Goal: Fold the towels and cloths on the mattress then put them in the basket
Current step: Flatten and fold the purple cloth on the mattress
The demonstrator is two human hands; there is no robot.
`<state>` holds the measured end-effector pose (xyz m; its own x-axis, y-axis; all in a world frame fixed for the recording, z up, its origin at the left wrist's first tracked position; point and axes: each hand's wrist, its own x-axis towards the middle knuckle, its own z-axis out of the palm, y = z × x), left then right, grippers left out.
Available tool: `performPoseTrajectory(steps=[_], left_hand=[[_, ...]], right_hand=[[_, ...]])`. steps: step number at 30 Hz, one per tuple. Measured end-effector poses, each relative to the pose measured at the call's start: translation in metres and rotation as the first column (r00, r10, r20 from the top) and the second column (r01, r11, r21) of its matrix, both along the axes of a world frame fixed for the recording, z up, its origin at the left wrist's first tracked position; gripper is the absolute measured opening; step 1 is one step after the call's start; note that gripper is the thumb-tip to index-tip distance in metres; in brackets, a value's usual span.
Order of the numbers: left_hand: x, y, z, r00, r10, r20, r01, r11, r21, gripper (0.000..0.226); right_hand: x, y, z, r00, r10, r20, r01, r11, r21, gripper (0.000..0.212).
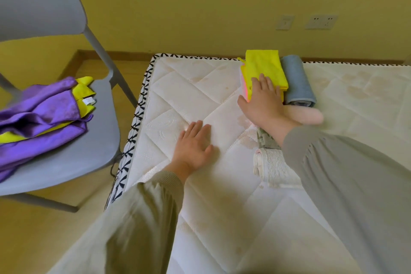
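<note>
A white quilted mattress (182,87) with a black-and-white patterned edge trim lies on a wooden floor (33,240), its far end against a yellow wall (200,6) with a wooden skirting board (124,55). Two pale wall plates (321,22) sit on the wall above the mattress's far right part.

The hands are apart, both flat with straight fingers and clamped on nothing. The left hand (193,147) presses palm-down on bare mattress near the left edge. The right hand (262,104) rests on the near end of a folded yellow cloth (264,64) at the far end of the mattress. That cloth tops a small stack, with a pink layer (242,82) showing at its left side.

Just beside the stack on the right lies a blue-grey folded towel (297,80). A pale pink towel (309,115) shows behind the right wrist. Nearer, partly under the right sleeve, are a grey-green patterned cloth (266,140) and a folded white towel (273,164).

Left of the mattress stands a grey chair (97,140). On its seat is a loose heap — purple cloths (44,113) mixed with yellow pieces (82,91), unfolded.
</note>
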<state>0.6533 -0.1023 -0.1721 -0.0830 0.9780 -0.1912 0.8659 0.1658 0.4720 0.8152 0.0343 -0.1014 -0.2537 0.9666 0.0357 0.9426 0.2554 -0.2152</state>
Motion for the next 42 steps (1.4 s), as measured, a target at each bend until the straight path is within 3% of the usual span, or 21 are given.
performPoseTrajectory(steps=[7, 17, 22, 27, 34, 39, 42], left_hand=[[-0.034, -0.068, 0.047, 0.981, 0.052, -0.187, -0.047, 0.998, 0.031, 0.068], [-0.131, -0.151, 0.106, 0.914, 0.236, -0.331, -0.209, 0.971, 0.114, 0.068], [-0.199, -0.182, 0.106, 0.854, 0.355, -0.380, -0.329, 0.935, 0.136, 0.067], [-0.260, -0.191, 0.092, 0.822, 0.397, -0.409, -0.380, 0.916, 0.126, 0.050], [-0.309, -0.161, 0.066, 0.760, 0.573, -0.305, -0.530, 0.819, 0.218, 0.036], [-0.335, -0.143, 0.055, 0.667, 0.731, -0.145, -0.729, 0.680, 0.071, 0.051], [-0.340, -0.142, 0.061, 0.691, 0.722, -0.029, -0.715, 0.689, 0.121, 0.053]], right_hand=[[-0.037, -0.096, 0.014, 0.982, 0.176, 0.071, -0.170, 0.982, -0.084, 0.065], [-0.162, -0.174, 0.051, 0.944, 0.323, -0.070, -0.329, 0.937, -0.115, 0.059], [-0.227, -0.199, 0.045, 0.910, 0.408, -0.076, -0.414, 0.902, -0.124, 0.056], [-0.283, -0.208, 0.023, 0.871, 0.485, -0.073, -0.490, 0.859, -0.148, 0.059], [-0.338, -0.198, -0.016, 0.847, 0.511, -0.146, -0.531, 0.823, -0.200, 0.060], [-0.345, -0.188, -0.026, 0.841, 0.511, -0.179, -0.539, 0.821, -0.190, 0.058], [-0.342, -0.188, -0.021, 0.844, 0.484, -0.231, -0.527, 0.829, -0.187, 0.057]])
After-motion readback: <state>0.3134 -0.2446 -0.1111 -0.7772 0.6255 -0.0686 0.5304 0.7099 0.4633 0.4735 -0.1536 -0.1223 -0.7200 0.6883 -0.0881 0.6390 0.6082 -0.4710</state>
